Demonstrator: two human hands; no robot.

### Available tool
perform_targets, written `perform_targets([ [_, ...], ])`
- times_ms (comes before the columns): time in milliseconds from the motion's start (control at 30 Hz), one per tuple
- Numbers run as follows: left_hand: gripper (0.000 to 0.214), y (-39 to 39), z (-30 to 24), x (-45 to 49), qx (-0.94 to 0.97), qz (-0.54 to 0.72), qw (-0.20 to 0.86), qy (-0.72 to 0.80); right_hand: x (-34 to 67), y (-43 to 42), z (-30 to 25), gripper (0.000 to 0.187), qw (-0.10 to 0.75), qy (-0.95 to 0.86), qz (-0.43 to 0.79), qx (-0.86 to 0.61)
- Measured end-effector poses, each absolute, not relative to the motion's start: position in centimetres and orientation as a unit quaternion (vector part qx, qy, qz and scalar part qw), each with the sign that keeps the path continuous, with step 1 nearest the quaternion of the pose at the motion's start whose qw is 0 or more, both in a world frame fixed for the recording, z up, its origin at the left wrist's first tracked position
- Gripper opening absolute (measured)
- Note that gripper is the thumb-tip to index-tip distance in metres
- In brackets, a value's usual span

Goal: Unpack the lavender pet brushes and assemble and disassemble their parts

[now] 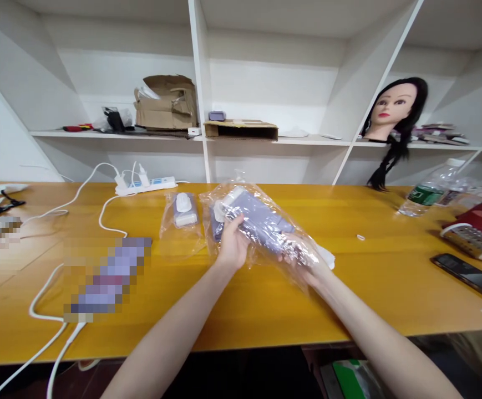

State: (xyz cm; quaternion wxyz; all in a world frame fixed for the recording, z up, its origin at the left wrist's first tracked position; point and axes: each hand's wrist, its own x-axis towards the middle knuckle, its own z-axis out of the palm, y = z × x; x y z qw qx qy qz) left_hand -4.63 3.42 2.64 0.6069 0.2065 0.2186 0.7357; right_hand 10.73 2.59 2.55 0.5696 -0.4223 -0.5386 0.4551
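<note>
A lavender-grey item (261,213) with a white part lies inside a clear plastic bag (244,185) above the middle of the table. My left hand (234,244) is closed on the bag and the item's near left side, thumb on top. Reaching into the bag, my right hand (299,252) grips the item's lower right end, its fingers partly hidden by shiny plastic. Under the bag's left side, another grey piece (216,224) partly shows. A white object (326,257) sits by my right wrist. To the left lies a smaller grey-and-white device (186,210) on or in clear plastic.
A blurred-out phone-like object (111,277) with white cables and a power strip (147,185) are at left. On the right are a water bottle (426,191), a black phone (473,277) and a small white ring (360,237). Shelves behind hold cardboard boxes (166,105) and a mannequin head (396,108).
</note>
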Motion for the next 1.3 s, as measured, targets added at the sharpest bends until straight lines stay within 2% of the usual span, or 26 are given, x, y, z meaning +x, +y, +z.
perform_targets([
  [67, 0.027, 4.1, 3.0, -6.0, 0.187, 0.747, 0.595, 0.229, 11.5, 3.2, 2.4, 0.023, 0.524, -0.533, 0.513, -0.422],
  [133, 0.026, 4.7, 3.1, -7.4, 0.178, 0.752, 0.582, 0.254, 12.4, 4.1, 2.3, 0.024, 0.513, -0.509, 0.545, -0.425],
  [267, 0.031, 5.8, 2.8, -9.2, 0.196, 0.73, 0.556, 0.347, 14.7, 5.9, 3.4, 0.021, 0.574, -0.416, 0.564, -0.424],
  [367, 0.034, 6.5, 2.6, -10.0, 0.194, 0.719, 0.522, 0.416, 17.1, 6.6, 4.9, 0.017, 0.64, -0.37, 0.514, -0.436],
  [533, 0.042, 7.3, 2.9, -11.9, 0.165, 0.778, 0.404, 0.453, 21.0, 6.7, 6.4, 0.012, 0.73, -0.305, 0.426, -0.439],
  [700, 0.027, 8.4, 3.1, -10.5, 0.232, 0.745, 0.368, 0.506, 21.7, 6.8, 5.9, 0.018, 0.815, -0.315, 0.32, -0.367],
  [900, 0.01, 12.5, 3.7, -3.9, 0.416, 0.634, 0.349, 0.55, 20.6, 6.9, 5.4, 0.023, 0.843, -0.32, 0.278, -0.332],
  [967, 0.013, 14.2, 3.9, -2.5, 0.463, 0.592, 0.315, 0.58, 20.4, 6.9, 5.3, 0.023, 0.845, -0.309, 0.285, -0.33],
  [1200, 0.058, 17.0, 3.6, -1.3, 0.564, 0.454, 0.152, 0.672, 19.7, 7.0, 5.0, 0.021, 0.843, -0.288, 0.306, -0.336],
  [1300, 0.049, 16.5, 4.1, -1.0, 0.609, 0.411, 0.102, 0.67, 19.5, 7.0, 4.9, 0.021, 0.838, -0.295, 0.309, -0.34],
])
